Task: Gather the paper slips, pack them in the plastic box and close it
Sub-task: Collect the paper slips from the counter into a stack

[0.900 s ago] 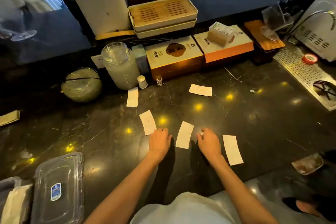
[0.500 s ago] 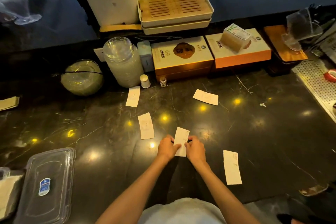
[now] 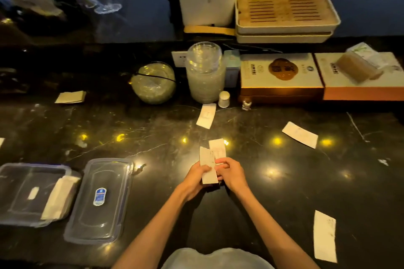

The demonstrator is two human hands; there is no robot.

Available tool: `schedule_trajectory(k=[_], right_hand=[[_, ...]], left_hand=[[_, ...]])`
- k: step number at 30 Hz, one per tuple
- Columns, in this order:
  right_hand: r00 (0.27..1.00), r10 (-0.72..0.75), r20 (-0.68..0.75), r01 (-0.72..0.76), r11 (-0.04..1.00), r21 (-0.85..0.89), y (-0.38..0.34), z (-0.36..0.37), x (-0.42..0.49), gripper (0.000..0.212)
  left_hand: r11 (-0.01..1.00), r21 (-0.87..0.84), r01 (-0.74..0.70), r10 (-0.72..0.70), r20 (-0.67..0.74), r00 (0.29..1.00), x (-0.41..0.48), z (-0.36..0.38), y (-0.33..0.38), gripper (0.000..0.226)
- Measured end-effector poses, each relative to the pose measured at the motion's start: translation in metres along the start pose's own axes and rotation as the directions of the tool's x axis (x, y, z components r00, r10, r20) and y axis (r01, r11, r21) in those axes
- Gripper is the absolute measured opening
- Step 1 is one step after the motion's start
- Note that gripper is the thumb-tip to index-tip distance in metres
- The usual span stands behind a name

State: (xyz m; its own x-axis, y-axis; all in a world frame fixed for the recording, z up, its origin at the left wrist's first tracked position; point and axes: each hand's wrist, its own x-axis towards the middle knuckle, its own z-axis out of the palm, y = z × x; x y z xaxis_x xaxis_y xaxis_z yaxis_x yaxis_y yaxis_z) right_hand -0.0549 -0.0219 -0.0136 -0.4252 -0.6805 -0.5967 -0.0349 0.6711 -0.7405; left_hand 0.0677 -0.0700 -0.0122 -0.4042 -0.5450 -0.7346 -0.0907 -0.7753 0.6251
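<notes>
Paper slip [image 3: 208, 167] between left hand [image 3: 195, 178] and right hand [image 3: 230, 173] (lid [image 3: 99, 201] off)

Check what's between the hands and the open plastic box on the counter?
The head view shows the box's loose lid lying flat on the counter, between the open plastic box and the left hand and right hand holding slips. Otherwise bare counter.
</notes>
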Motion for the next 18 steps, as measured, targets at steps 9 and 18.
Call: schedule_trajectory(k=[9,18], right_hand=[[0.961,0.057,-0.271,-0.19,0.847,-0.496,-0.021,0.035,0.028,0.058],[0.885,-0.368,0.286,0.465,0.732,-0.498,-0.051,0.02,0.053,0.018]], left_hand=[[0.976,-0.216,0.026,-0.027,-0.003,1.0,-0.004,-0.062,0.025,0.041],[0.949,-0.137,0.284,-0.262,0.163,0.951,0.016,-0.101,0.048,0.077]])
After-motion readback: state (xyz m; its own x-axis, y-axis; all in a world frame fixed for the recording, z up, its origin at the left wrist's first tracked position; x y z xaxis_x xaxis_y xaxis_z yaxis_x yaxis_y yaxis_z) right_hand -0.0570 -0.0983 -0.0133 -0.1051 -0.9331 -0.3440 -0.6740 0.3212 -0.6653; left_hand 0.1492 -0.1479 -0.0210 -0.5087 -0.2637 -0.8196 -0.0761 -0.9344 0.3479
